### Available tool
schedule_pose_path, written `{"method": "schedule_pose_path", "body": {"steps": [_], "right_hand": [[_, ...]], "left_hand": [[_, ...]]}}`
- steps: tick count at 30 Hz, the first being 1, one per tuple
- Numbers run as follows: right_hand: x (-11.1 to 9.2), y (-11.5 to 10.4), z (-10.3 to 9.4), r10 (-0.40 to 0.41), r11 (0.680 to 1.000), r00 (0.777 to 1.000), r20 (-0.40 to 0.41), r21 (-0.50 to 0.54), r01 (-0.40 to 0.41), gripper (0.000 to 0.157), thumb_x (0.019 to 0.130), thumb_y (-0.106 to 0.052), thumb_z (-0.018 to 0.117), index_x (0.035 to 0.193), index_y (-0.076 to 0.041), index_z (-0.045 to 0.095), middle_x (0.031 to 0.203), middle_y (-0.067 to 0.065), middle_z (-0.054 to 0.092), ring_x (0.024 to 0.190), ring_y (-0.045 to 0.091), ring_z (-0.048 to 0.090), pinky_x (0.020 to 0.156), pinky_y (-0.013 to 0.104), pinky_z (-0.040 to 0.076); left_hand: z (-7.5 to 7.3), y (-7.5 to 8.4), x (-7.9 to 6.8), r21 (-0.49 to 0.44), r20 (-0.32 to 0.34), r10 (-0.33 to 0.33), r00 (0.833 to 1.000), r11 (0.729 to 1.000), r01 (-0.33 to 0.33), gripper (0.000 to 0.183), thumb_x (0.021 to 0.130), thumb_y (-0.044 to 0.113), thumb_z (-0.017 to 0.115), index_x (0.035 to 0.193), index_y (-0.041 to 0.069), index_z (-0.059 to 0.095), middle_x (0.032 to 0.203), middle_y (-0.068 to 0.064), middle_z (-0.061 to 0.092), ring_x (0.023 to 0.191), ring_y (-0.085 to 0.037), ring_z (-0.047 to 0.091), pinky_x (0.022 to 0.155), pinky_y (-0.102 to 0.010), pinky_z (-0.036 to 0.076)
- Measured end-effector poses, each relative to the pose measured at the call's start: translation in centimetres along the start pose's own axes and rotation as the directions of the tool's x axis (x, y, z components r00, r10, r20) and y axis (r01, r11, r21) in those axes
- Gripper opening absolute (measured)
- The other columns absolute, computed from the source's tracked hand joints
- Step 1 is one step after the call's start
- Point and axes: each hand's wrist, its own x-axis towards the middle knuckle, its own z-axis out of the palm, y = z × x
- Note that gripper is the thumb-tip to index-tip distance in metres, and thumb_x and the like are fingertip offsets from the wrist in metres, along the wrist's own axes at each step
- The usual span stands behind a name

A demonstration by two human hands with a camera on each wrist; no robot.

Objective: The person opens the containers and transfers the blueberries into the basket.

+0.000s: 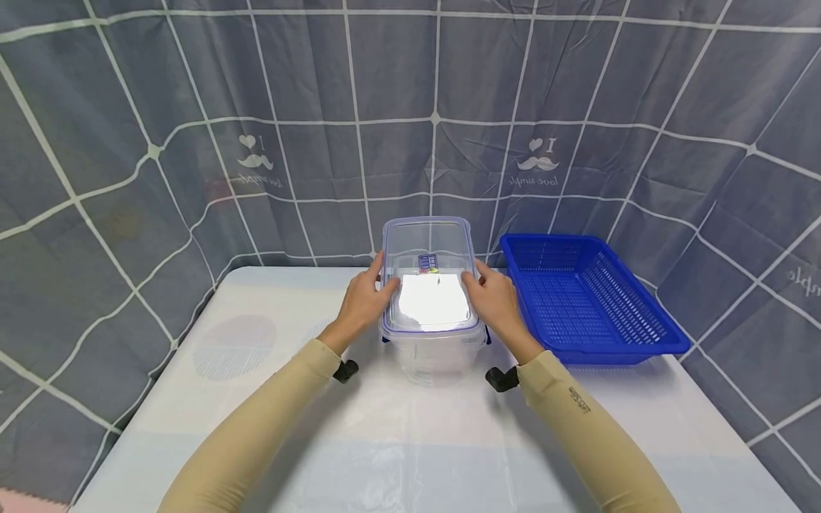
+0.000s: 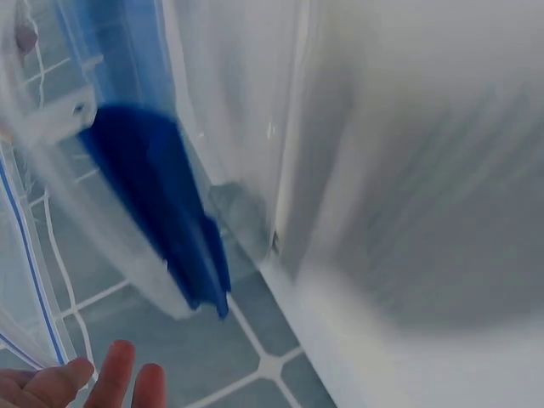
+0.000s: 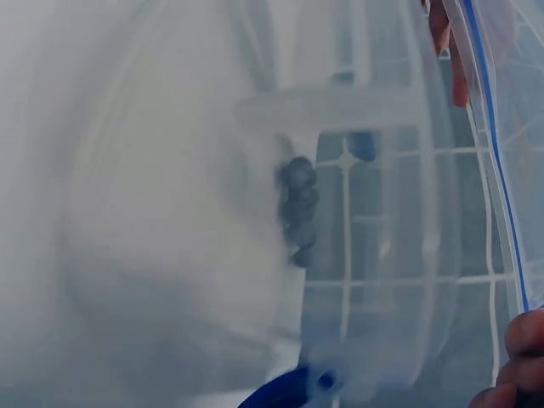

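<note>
A clear lid (image 1: 426,239) with a blue-edged rim and a small label is held tilted over a clear plastic container (image 1: 439,356). On the lid's left side my left hand (image 1: 363,299) grips the edge, thumb on top. My right hand (image 1: 494,296) grips the opposite edge the same way. The left wrist view shows a blue flap (image 2: 157,195) at the container's side, beyond my left fingertips (image 2: 119,374). Several dark round things (image 3: 299,208) show by the container wall in the right wrist view; their kind is unclear. Glare hides the middle of the lid.
To the right, a blue slatted plastic basket (image 1: 586,299) stands on the white table (image 1: 385,456). A grey curtain (image 1: 308,157) with white grid lines hangs behind the table and along both sides.
</note>
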Motion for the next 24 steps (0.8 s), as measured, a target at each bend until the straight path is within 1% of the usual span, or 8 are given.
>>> {"method": "schedule_pose_path", "body": {"steps": [4,9,11,15,17,21,22,24], "right_hand": [[0.3,-1.3,0.4,-0.017,1.0,1.0,0.01,0.014,0.017,0.056,0.098,-0.04,0.054,0.145,-0.01,0.055,0.073,0.007,0.058,0.058,0.02,0.046,0.049,0.032,0.035],[0.8,-2.8,1.1,-0.044,0.999,0.999,0.029,0.025,0.043,0.058,0.097,-0.039,0.054,0.144,-0.006,0.055,0.066,0.005,0.053,0.051,0.017,0.038,0.048,0.032,0.033],[1.0,-3.4,1.5,-0.051,0.999,0.998,0.044,0.013,0.051,0.059,0.097,-0.04,0.053,0.145,-0.006,0.055,0.066,0.004,0.052,0.052,0.018,0.04,0.049,0.034,0.035],[1.3,-4.7,2.1,-0.059,0.998,0.996,0.07,-0.016,0.06,0.06,0.095,-0.042,0.051,0.144,-0.008,0.056,0.069,0.004,0.058,0.06,0.02,0.047,0.055,0.035,0.04],[1.4,-5.3,2.5,-0.061,0.998,0.994,0.088,-0.02,0.063,0.06,0.095,-0.042,0.051,0.144,-0.008,0.057,0.068,0.008,0.06,0.057,0.018,0.044,0.052,0.034,0.038],[1.8,-6.6,3.4,-0.065,0.997,0.986,0.151,-0.03,0.07,0.06,0.096,-0.042,0.05,0.143,-0.005,0.056,0.075,0.015,0.065,0.047,0.015,0.032,0.044,0.031,0.032],[1.9,-7.0,3.7,-0.066,0.997,0.984,0.164,-0.034,0.072,0.06,0.096,-0.042,0.05,0.143,-0.004,0.056,0.085,0.017,0.069,0.048,0.015,0.034,0.044,0.031,0.033],[2.0,-7.7,4.2,-0.064,0.996,0.979,0.193,-0.056,0.076,0.06,0.097,-0.043,0.049,0.143,-0.004,0.056,0.107,0.017,0.072,0.055,0.018,0.048,0.05,0.034,0.042]], "left_hand": [[-1.4,-0.2,0.1,-0.006,-0.014,0.003,1.0,1.0,-0.003,0.075,0.098,0.043,0.053,0.16,0.012,0.027,0.123,-0.02,0.066,0.105,-0.034,0.063,0.086,-0.044,0.052],[-3.0,-0.7,0.2,0.009,-0.022,-0.016,1.0,1.0,0.016,0.074,0.098,0.042,0.053,0.161,0.013,0.026,0.118,-0.02,0.068,0.098,-0.031,0.065,0.078,-0.042,0.053],[-3.7,-1.0,0.2,0.026,-0.02,-0.029,0.999,0.999,0.029,0.073,0.099,0.042,0.052,0.161,0.012,0.026,0.116,-0.021,0.068,0.097,-0.031,0.064,0.077,-0.041,0.052],[-5.0,-1.8,0.3,0.06,-0.008,-0.048,0.999,0.997,0.048,0.072,0.1,0.042,0.051,0.161,0.012,0.027,0.114,-0.021,0.068,0.094,-0.031,0.062,0.074,-0.039,0.049],[-5.8,-2.3,0.2,0.074,-0.001,-0.05,0.999,0.996,0.05,0.072,0.101,0.043,0.05,0.161,0.012,0.027,0.114,-0.021,0.068,0.092,-0.031,0.063,0.073,-0.039,0.049],[-7.4,-3.4,-0.1,0.09,0.015,-0.058,0.998,0.994,0.056,0.073,0.101,0.046,0.048,0.161,0.012,0.025,0.122,-0.023,0.068,0.096,-0.033,0.066,0.076,-0.042,0.051],[-7.8,-3.7,-0.2,0.092,0.02,-0.063,0.998,0.994,0.06,0.073,0.101,0.047,0.048,0.161,0.012,0.025,0.126,-0.023,0.066,0.099,-0.034,0.067,0.078,-0.044,0.051],[-8.6,-4.4,-0.3,0.093,0.036,-0.08,0.996,0.993,0.076,0.074,0.101,0.048,0.047,0.162,0.013,0.023,0.135,-0.022,0.062,0.106,-0.035,0.066,0.083,-0.047,0.052]]}}
